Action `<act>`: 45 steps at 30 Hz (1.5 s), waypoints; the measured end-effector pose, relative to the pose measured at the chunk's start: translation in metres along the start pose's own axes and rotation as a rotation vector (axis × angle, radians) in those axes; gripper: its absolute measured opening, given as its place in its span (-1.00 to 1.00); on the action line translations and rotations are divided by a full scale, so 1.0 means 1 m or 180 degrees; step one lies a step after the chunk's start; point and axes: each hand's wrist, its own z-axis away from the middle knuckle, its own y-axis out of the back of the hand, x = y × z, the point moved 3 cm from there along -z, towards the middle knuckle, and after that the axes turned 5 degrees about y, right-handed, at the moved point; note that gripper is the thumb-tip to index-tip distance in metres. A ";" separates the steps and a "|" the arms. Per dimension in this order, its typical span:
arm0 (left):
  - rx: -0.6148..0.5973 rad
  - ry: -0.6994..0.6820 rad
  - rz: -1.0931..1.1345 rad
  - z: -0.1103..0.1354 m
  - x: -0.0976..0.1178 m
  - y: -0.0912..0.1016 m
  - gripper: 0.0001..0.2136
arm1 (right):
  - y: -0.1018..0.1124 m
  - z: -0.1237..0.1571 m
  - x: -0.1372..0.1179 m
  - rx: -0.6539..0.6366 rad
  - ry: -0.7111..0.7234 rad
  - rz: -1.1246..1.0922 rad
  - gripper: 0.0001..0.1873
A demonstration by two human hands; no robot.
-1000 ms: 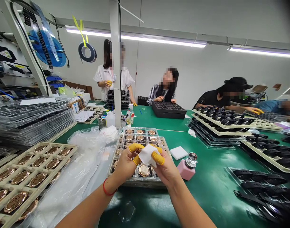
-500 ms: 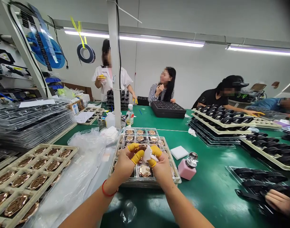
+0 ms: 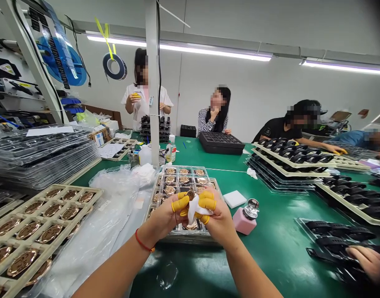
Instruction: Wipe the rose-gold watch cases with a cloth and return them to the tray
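My left hand (image 3: 168, 215) and my right hand (image 3: 216, 215) meet above a clear tray (image 3: 177, 182) of rose-gold round watch cases. Yellow finger cots cover several fingertips of both. The left hand pinches a small rose-gold watch case (image 3: 190, 195). The right hand presses a folded white wipe (image 3: 194, 208) against it. Both hands are closed. A red cord circles my left wrist.
A pink dispenser bottle (image 3: 245, 217) and a white pad (image 3: 234, 199) sit right of the tray. Beige trays of cases (image 3: 37, 219) and crumpled plastic bags (image 3: 109, 207) lie left. Trays of black watches (image 3: 289, 159) fill the right; another person's hand (image 3: 365, 258) reaches in. Several co-workers sit opposite.
The wipe, spread out a second ago, is now bunched tight between my fingers around the case. A co-worker's hand has come in at the lower right.
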 end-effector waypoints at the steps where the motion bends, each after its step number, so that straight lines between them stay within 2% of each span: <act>1: 0.0031 0.0039 0.0054 0.000 -0.002 -0.001 -0.66 | 0.001 0.000 -0.002 0.0024 0.0141 0.0205 -0.84; 6: 0.0197 0.0183 0.0389 0.001 -0.011 -0.007 -0.65 | 0.003 0.001 -0.011 0.0429 0.0598 0.1084 -0.81; 9: 0.0196 0.0324 0.0440 0.001 -0.013 -0.007 -0.63 | 0.004 -0.001 -0.009 0.0307 0.0495 0.0868 -0.81; 12: 0.0033 0.0233 0.0140 0.001 -0.008 -0.007 -0.63 | 0.006 -0.002 -0.002 0.0066 0.0014 0.0164 -0.82; 18: -0.0225 -0.0006 -0.0722 0.002 0.009 -0.006 -0.58 | -0.009 0.004 0.015 -0.0448 -0.1458 -0.1973 -0.83; 21: -0.0167 -0.0044 -0.1435 0.005 0.018 0.000 -0.62 | -0.012 0.005 0.024 -0.0294 -0.1833 -0.2404 -0.79; 23: -0.0023 -0.0129 -0.2012 0.008 0.023 0.007 -0.69 | -0.008 0.003 0.032 0.0020 -0.1981 -0.2342 -0.77; 25: 0.0225 -0.0320 -0.2443 0.010 0.026 0.013 -0.70 | -0.002 0.001 0.036 0.0132 -0.2036 -0.2164 -0.79; 28: 0.0562 -0.0706 -0.2949 0.012 0.028 0.016 -0.64 | 0.001 0.000 0.033 -0.0042 -0.2011 -0.1745 -0.84; 30: 0.0663 -0.0940 -0.3185 0.013 0.028 0.014 -0.64 | -0.003 0.001 0.028 -0.0196 -0.1987 -0.1535 -0.73; 32: 0.0669 -0.1106 -0.3275 0.014 0.028 0.010 -0.68 | -0.010 0.003 0.024 -0.0363 -0.2028 -0.1513 -0.67; 36: 0.0262 -0.1145 -0.3253 0.014 0.030 0.001 -0.71 | -0.019 0.006 0.023 -0.0462 -0.2217 -0.1557 -0.89; 39: -0.0182 -0.0887 -0.3074 0.014 0.031 -0.003 -0.54 | -0.014 0.004 0.024 -0.0299 -0.2221 -0.1682 -0.78; 41: -0.0138 -0.0805 -0.3094 0.014 0.031 -0.003 -0.43 | -0.011 0.002 0.023 -0.0258 -0.2216 -0.1742 -0.80; 43: 0.0124 -0.0882 -0.3236 0.014 0.033 -0.003 -0.47 | -0.012 0.002 0.021 -0.0388 -0.2227 -0.1717 -0.84; 45: 0.0324 -0.0980 -0.3446 0.016 0.033 -0.004 -0.52 | -0.016 0.003 0.019 -0.0405 -0.2216 -0.1620 -0.75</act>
